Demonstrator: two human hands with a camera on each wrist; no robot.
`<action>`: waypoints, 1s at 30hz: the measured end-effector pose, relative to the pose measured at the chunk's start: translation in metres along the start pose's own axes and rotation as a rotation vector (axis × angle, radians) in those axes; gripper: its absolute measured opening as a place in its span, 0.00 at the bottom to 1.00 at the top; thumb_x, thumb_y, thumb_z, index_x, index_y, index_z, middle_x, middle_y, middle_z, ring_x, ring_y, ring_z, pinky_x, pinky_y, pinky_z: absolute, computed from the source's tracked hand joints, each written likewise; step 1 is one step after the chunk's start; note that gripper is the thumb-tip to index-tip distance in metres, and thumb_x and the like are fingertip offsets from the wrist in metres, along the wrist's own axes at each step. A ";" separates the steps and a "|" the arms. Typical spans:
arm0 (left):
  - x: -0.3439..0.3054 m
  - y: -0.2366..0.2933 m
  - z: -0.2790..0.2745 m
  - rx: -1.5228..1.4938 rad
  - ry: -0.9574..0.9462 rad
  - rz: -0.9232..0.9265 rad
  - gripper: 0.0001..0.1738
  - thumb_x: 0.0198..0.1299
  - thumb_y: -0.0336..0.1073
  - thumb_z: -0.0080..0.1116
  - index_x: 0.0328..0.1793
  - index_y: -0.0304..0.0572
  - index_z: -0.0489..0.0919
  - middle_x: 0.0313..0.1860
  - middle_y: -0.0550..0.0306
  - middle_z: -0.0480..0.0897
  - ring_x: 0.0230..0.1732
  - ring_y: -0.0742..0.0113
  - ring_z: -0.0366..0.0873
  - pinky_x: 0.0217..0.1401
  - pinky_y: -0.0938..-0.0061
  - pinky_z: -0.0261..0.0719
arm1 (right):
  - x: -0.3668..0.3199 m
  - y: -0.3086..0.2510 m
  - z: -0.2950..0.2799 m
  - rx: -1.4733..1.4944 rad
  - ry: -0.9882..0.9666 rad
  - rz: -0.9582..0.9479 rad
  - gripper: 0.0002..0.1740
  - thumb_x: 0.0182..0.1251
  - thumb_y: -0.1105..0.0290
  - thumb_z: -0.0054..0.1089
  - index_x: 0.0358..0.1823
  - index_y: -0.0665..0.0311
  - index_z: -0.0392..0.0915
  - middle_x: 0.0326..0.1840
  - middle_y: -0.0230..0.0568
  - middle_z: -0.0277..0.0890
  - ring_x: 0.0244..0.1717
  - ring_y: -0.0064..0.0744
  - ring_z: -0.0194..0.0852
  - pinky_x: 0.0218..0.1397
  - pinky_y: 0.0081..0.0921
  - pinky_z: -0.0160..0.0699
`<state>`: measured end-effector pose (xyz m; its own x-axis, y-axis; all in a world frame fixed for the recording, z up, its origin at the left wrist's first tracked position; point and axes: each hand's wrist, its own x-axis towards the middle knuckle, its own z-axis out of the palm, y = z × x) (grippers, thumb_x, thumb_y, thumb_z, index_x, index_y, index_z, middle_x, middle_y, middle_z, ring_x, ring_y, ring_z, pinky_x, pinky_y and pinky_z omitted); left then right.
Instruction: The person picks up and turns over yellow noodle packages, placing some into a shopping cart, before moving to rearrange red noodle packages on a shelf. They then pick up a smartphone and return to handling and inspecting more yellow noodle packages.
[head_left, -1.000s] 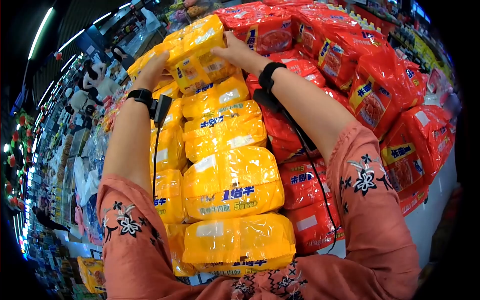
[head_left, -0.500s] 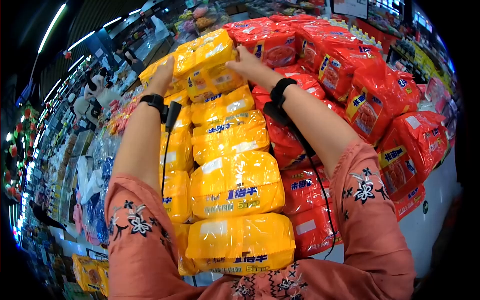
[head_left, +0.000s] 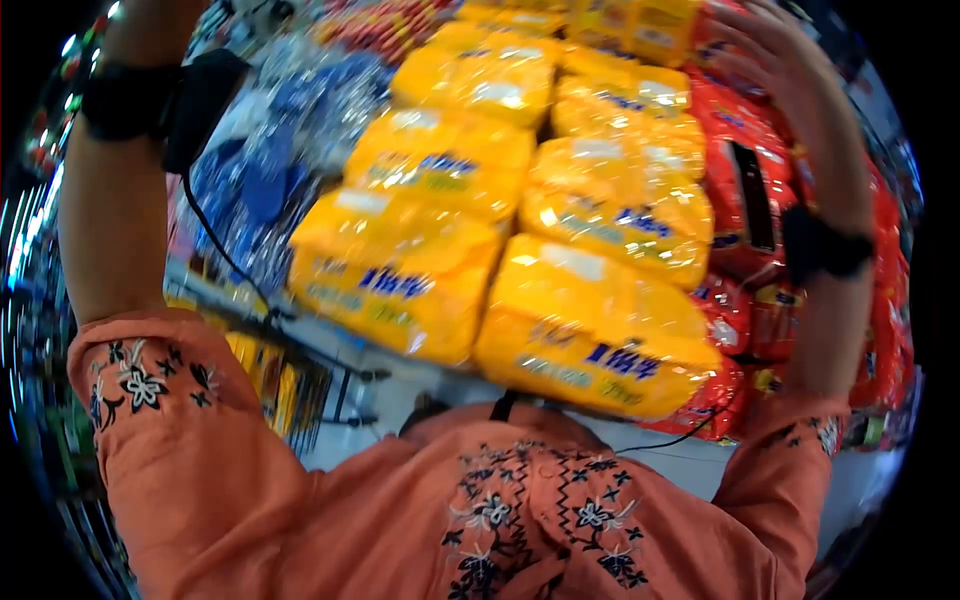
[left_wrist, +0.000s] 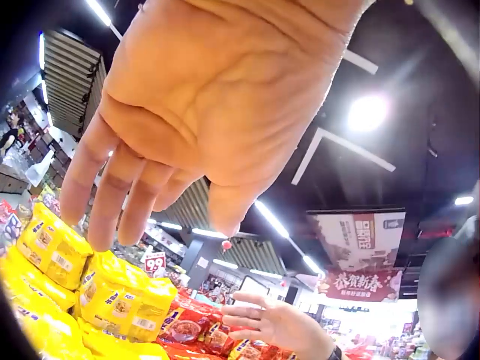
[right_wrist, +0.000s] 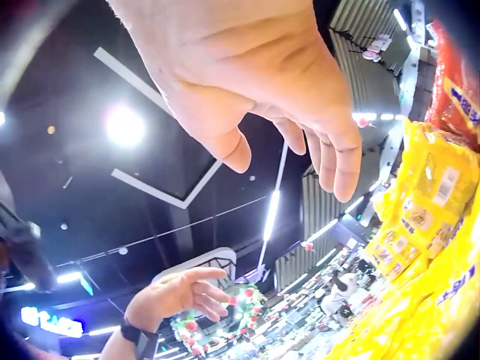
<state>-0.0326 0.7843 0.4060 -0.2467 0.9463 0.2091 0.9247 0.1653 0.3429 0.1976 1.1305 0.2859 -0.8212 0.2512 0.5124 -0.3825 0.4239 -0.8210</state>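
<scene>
My left hand (left_wrist: 217,97) is raised with its fingers loosely extended and nothing in them; in the head view only its forearm shows, at the upper left. My right hand (head_left: 775,50) is lifted at the upper right of the head view, fingers spread and empty, over the red noodle packs (head_left: 735,190). Below and between the arms lie rows of yellow instant noodle multipacks (head_left: 600,325). In the left wrist view two yellow packs (left_wrist: 120,300) stand on top of the pile, apart from the hand. The right wrist view shows yellow packs (right_wrist: 427,202) beyond the right fingers.
Blue plastic-wrapped goods (head_left: 265,180) lie left of the yellow rows. A dark wire rack (head_left: 345,390) stands at the pile's near left, with yellow packets (head_left: 265,365) beside it. A price sign (left_wrist: 154,264) and a hanging banner (left_wrist: 360,285) show in the left wrist view.
Both hands have let go of the yellow noodle pack at the top of the pile and moved apart and back. The head view has tilted down towards the near packs.
</scene>
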 end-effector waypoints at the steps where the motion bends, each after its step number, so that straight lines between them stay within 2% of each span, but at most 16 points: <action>1: -0.034 -0.004 -0.003 0.032 0.047 -0.006 0.31 0.75 0.57 0.48 0.68 0.36 0.73 0.52 0.44 0.85 0.48 0.59 0.86 0.49 0.69 0.86 | -0.016 -0.026 0.030 -0.065 0.115 -0.008 0.28 0.77 0.50 0.51 0.64 0.65 0.69 0.56 0.41 0.77 0.54 0.34 0.79 0.58 0.34 0.80; 3: -0.093 -0.026 -0.010 0.039 0.148 -0.056 0.32 0.75 0.56 0.48 0.70 0.35 0.71 0.51 0.43 0.85 0.48 0.59 0.86 0.49 0.70 0.87 | -0.051 -0.077 0.077 -0.147 0.237 0.025 0.26 0.78 0.53 0.49 0.61 0.70 0.68 0.51 0.50 0.79 0.52 0.40 0.82 0.54 0.37 0.84; 5: -0.149 -0.067 -0.017 -0.032 0.206 -0.168 0.32 0.76 0.55 0.47 0.72 0.34 0.69 0.50 0.43 0.85 0.47 0.59 0.87 0.49 0.71 0.87 | -0.083 -0.117 0.103 -0.173 0.232 0.099 0.28 0.80 0.58 0.42 0.69 0.75 0.61 0.56 0.63 0.78 0.55 0.51 0.82 0.55 0.41 0.85; 6: -0.180 -0.111 -0.027 -0.106 0.176 -0.206 0.35 0.74 0.58 0.47 0.73 0.36 0.69 0.54 0.43 0.84 0.51 0.57 0.85 0.53 0.68 0.85 | -0.097 -0.127 0.115 -0.190 0.233 0.131 0.30 0.81 0.61 0.39 0.73 0.78 0.58 0.58 0.69 0.77 0.57 0.57 0.82 0.56 0.43 0.86; 8: -0.242 -0.200 -0.048 -0.248 0.123 -0.288 0.41 0.71 0.66 0.48 0.75 0.39 0.69 0.61 0.42 0.81 0.58 0.55 0.83 0.62 0.63 0.80 | -0.131 -0.135 0.131 -0.079 0.085 0.157 0.30 0.81 0.57 0.40 0.72 0.74 0.60 0.55 0.62 0.78 0.53 0.49 0.82 0.52 0.38 0.85; 10: -0.304 -0.223 -0.028 -0.236 0.302 -0.452 0.35 0.76 0.60 0.41 0.75 0.41 0.70 0.57 0.47 0.84 0.55 0.60 0.84 0.61 0.69 0.81 | -0.164 -0.128 0.140 0.031 -0.063 0.186 0.31 0.80 0.54 0.42 0.71 0.71 0.62 0.52 0.54 0.78 0.48 0.42 0.82 0.48 0.34 0.84; 11: -0.336 -0.243 -0.023 -0.328 0.373 -0.533 0.34 0.75 0.60 0.44 0.74 0.42 0.71 0.57 0.49 0.84 0.55 0.62 0.84 0.60 0.71 0.81 | -0.171 -0.121 0.149 0.086 -0.139 0.203 0.31 0.80 0.52 0.42 0.71 0.69 0.64 0.50 0.50 0.78 0.46 0.38 0.82 0.46 0.31 0.84; 13: -0.397 -0.268 -0.003 -0.371 0.487 -0.658 0.35 0.73 0.61 0.48 0.72 0.41 0.73 0.56 0.51 0.85 0.54 0.65 0.84 0.58 0.73 0.80 | -0.161 -0.106 0.215 0.111 -0.161 0.204 0.29 0.77 0.49 0.48 0.62 0.71 0.68 0.40 0.49 0.81 0.33 0.36 0.83 0.40 0.30 0.85; 15: -0.458 -0.303 0.013 -0.412 0.551 -0.821 0.34 0.73 0.60 0.50 0.71 0.39 0.74 0.57 0.52 0.84 0.54 0.66 0.83 0.57 0.74 0.79 | -0.147 -0.091 0.318 0.203 -0.181 0.230 0.28 0.74 0.50 0.54 0.53 0.75 0.71 0.33 0.54 0.84 0.24 0.38 0.84 0.36 0.32 0.86; 16: -0.486 -0.306 0.025 -0.398 0.581 -0.903 0.34 0.73 0.59 0.50 0.70 0.38 0.74 0.58 0.52 0.83 0.55 0.67 0.83 0.56 0.75 0.79 | -0.143 -0.080 0.348 0.326 -0.263 0.268 0.28 0.74 0.52 0.54 0.54 0.75 0.71 0.36 0.57 0.84 0.27 0.39 0.84 0.37 0.33 0.86; 20: -0.591 -0.301 0.089 -0.501 0.799 -1.161 0.31 0.71 0.57 0.54 0.67 0.38 0.75 0.58 0.50 0.82 0.56 0.63 0.82 0.56 0.70 0.79 | -0.113 -0.053 0.472 0.536 -0.423 0.591 0.27 0.74 0.57 0.55 0.62 0.75 0.71 0.48 0.53 0.82 0.45 0.34 0.83 0.52 0.32 0.81; 21: -0.616 -0.300 0.109 -0.523 0.847 -1.205 0.31 0.70 0.56 0.55 0.66 0.38 0.75 0.57 0.51 0.82 0.55 0.64 0.81 0.54 0.71 0.80 | -0.103 -0.044 0.500 0.519 -0.518 0.659 0.27 0.74 0.57 0.55 0.62 0.74 0.71 0.50 0.50 0.82 0.47 0.32 0.81 0.53 0.30 0.80; 22: -0.638 -0.340 0.120 -0.560 0.844 -1.251 0.31 0.70 0.55 0.56 0.66 0.37 0.75 0.56 0.52 0.82 0.55 0.65 0.81 0.52 0.71 0.80 | -0.078 -0.022 0.552 0.507 -0.577 0.764 0.27 0.75 0.56 0.55 0.63 0.72 0.71 0.53 0.47 0.81 0.49 0.31 0.80 0.55 0.29 0.79; 24: -0.678 -0.334 0.163 -0.563 0.906 -1.344 0.31 0.71 0.55 0.55 0.66 0.35 0.74 0.55 0.52 0.81 0.55 0.64 0.81 0.50 0.72 0.81 | -0.075 0.023 0.605 0.536 -0.711 0.791 0.25 0.77 0.55 0.53 0.63 0.69 0.72 0.53 0.44 0.80 0.49 0.29 0.80 0.55 0.27 0.79; 28: -0.710 -0.305 0.223 -0.790 1.073 -1.557 0.33 0.70 0.60 0.53 0.63 0.35 0.75 0.54 0.52 0.81 0.56 0.63 0.80 0.54 0.69 0.80 | -0.071 0.085 0.700 0.520 -0.773 0.933 0.28 0.77 0.51 0.53 0.64 0.67 0.71 0.58 0.44 0.76 0.53 0.30 0.78 0.56 0.26 0.78; 30: -0.719 -0.328 0.243 -0.878 1.085 -1.648 0.38 0.72 0.64 0.48 0.67 0.35 0.71 0.60 0.47 0.77 0.60 0.58 0.77 0.57 0.65 0.80 | -0.058 0.118 0.752 0.493 -0.759 0.988 0.30 0.77 0.48 0.52 0.66 0.67 0.69 0.61 0.46 0.74 0.57 0.34 0.76 0.58 0.29 0.77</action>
<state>-0.0887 0.1172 -0.0793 -0.7885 -0.4214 -0.4479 -0.4994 0.0137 0.8663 -0.1184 0.5119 -0.0300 -0.8088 -0.3417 -0.4786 0.5242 -0.0503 -0.8501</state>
